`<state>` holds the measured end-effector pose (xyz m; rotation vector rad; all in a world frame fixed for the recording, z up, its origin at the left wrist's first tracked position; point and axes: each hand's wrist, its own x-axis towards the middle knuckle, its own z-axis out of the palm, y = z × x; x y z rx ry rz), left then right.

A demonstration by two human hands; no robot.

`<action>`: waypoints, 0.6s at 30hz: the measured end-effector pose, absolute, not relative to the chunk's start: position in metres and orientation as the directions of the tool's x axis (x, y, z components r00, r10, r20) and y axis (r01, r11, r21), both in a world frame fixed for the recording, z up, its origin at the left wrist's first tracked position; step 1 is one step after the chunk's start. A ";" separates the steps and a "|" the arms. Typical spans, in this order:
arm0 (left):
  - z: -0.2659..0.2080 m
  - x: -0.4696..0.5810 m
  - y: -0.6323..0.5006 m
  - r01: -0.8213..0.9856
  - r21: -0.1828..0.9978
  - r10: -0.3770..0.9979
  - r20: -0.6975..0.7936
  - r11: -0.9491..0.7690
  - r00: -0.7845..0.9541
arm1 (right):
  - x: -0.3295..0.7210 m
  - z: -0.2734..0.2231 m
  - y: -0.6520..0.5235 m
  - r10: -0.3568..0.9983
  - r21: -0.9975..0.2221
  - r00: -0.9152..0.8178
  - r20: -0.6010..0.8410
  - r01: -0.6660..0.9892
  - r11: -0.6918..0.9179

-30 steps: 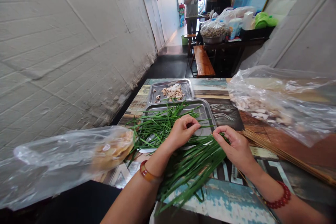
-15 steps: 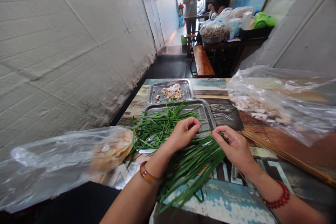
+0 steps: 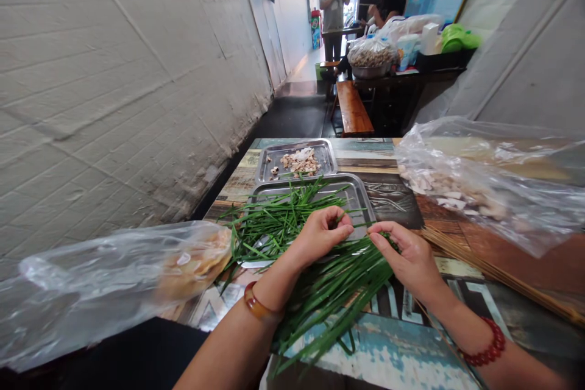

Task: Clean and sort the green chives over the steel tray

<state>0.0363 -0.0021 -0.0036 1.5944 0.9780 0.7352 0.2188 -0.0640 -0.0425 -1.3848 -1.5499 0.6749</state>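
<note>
My left hand [image 3: 325, 231] is closed over the metal tray's near part, thumb against curled fingers, with a bit of green chive showing between them. My right hand [image 3: 406, 251] pinches close by, thumb and forefinger together at the gathered ends of a bunch of long chives [image 3: 333, 298]. A thin bamboo skewer [image 3: 450, 341] runs out from under the right palm toward me; its part inside the hand is hidden. Loose chives [image 3: 283, 219] heap over the left of the larger tray [image 3: 361, 195] and past its rim.
Beyond lies a smaller tray [image 3: 326, 152] with pale chopped pieces [image 3: 300, 161]. A plastic bag [image 3: 192, 262] is at left, another bag [image 3: 470, 189] at right, and a bundle of skewers [image 3: 498, 271] near it. A bench [image 3: 353, 106] and two people stand farther back.
My left hand has turned slightly and its thumb has shifted a little right, toward the right hand. My right hand keeps its pinch almost unmoved.
</note>
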 end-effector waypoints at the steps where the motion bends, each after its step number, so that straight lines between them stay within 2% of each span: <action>1: -0.003 0.036 -0.002 0.220 0.972 0.885 -0.030 -0.083 0.465 | 0.219 -0.043 -0.064 0.962 -0.866 0.056 0.266 0.453 0.213; 12: -0.004 0.039 -0.006 0.178 0.984 0.905 -0.061 -0.016 0.421 | 0.218 -0.042 -0.064 0.958 -0.860 0.071 0.279 0.462 0.217; 18: -0.005 0.040 -0.007 0.208 0.975 0.913 -0.018 -0.074 0.407 | 0.218 -0.041 -0.065 0.959 -0.879 0.083 0.272 0.426 0.213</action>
